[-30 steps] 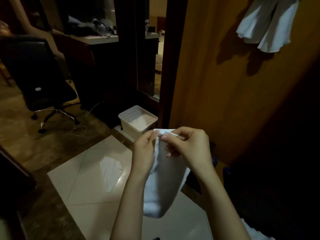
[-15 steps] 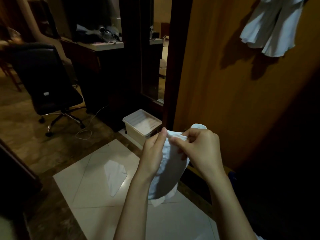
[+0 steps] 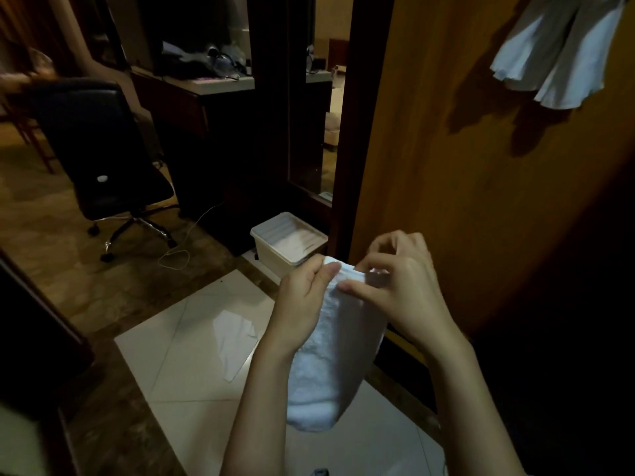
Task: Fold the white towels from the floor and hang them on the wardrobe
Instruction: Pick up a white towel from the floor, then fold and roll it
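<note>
The white towel (image 3: pixel 330 352) hangs doubled in mid-air in front of the person, over the pale floor tiles (image 3: pixel 192 407), its top edge held at chest level and its rounded lower end dangling free. The left hand (image 3: pixel 302 300) pinches the top left edge, thumb in front and fingers curled behind the cloth; the right hand (image 3: pixel 398 286) pinches the top right edge between thumb and forefinger, its other fingers loosely curled above. A second towel (image 3: pixel 233 338) lies crumpled on the tiles below and to the left, near a white plastic box (image 3: pixel 288 242). Already-hung towels (image 3: pixel 556 53) drape high on the wardrobe door (image 3: pixel 464 183) to the right. The likely trouble: both hands hold only a thin margin of the cloth, so if either pinch slackens while the edges are matched, the layers could slide apart and the fold open, or the towel drop to the floor. The dim light also makes edge alignment hard to judge.
</note>
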Demonstrator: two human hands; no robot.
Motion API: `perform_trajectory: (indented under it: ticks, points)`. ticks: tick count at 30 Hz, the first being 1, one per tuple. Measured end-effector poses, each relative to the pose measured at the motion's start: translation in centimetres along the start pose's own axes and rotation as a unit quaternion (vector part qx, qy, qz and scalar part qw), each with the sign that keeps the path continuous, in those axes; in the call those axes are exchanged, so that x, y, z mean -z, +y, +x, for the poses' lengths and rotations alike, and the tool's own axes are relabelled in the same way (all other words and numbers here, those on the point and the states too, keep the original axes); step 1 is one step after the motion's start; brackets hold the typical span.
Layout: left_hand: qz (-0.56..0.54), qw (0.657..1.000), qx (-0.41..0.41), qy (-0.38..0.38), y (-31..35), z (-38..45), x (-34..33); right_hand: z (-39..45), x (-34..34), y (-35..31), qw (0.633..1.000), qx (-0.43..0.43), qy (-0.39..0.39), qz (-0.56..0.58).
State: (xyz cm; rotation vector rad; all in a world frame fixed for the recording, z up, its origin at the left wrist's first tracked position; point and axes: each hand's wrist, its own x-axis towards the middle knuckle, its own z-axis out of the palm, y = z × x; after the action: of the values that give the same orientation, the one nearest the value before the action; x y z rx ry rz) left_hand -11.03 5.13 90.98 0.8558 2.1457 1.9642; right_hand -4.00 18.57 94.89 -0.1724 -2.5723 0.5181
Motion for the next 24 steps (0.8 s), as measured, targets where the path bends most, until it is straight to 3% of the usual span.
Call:
perform_trajectory:
  ticks: [10, 15, 24]
  points:
    - [-0.059, 0.996, -0.004, 0.071, -0.4, -0.3, 2.8, -0.1, -0.1, 2.6, 0.971, -0.035, -0.158, 0.175]
    - [-0.061, 0.996, -0.010, 0.071, -0.8, -0.5, 3.9, -0.3, 0.0, 2.7, 0.960, -0.058, -0.144, 0.231]
    - [-0.063, 0.998, 0.005, 0.024, -1.8, -0.2, 5.4, -0.2, -0.1, 2.7, 0.967, -0.017, -0.119, 0.223]
